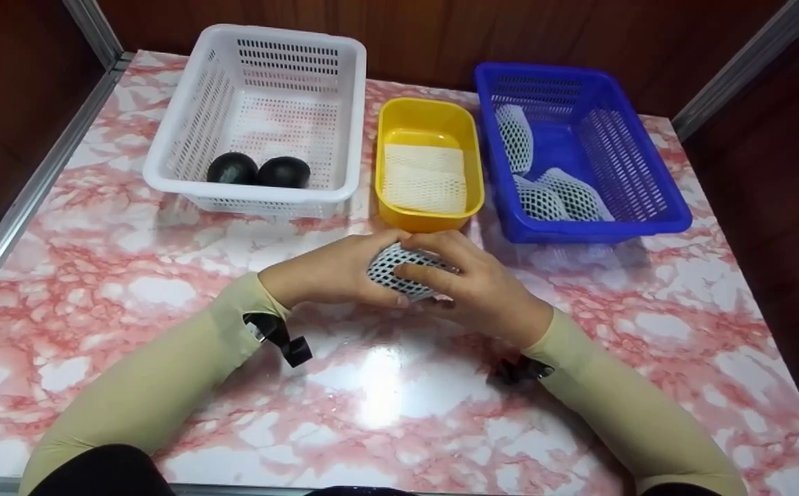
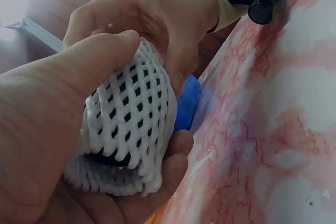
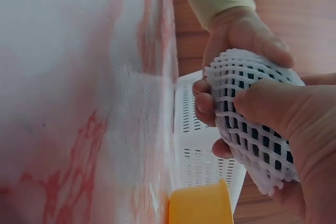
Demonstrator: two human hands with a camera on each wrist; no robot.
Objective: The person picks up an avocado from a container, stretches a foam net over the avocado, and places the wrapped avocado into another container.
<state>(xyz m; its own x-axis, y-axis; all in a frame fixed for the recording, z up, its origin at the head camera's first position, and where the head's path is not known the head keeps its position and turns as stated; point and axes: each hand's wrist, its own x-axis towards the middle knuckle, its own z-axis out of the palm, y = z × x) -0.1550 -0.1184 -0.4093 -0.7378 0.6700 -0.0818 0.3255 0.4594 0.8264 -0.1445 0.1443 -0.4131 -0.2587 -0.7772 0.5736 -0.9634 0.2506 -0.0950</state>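
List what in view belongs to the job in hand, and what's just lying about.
Seems part of the job:
netted dark thing, held by the left hand and right hand
two dark rounded things in the white basket
flat white nets in the yellow tub
netted pieces in the blue basket

Just there:
black wrist devices, worn
marbled table, a work surface

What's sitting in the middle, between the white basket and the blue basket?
A yellow tub with white netting inside stands between the white basket and the blue basket. The head view shows it.
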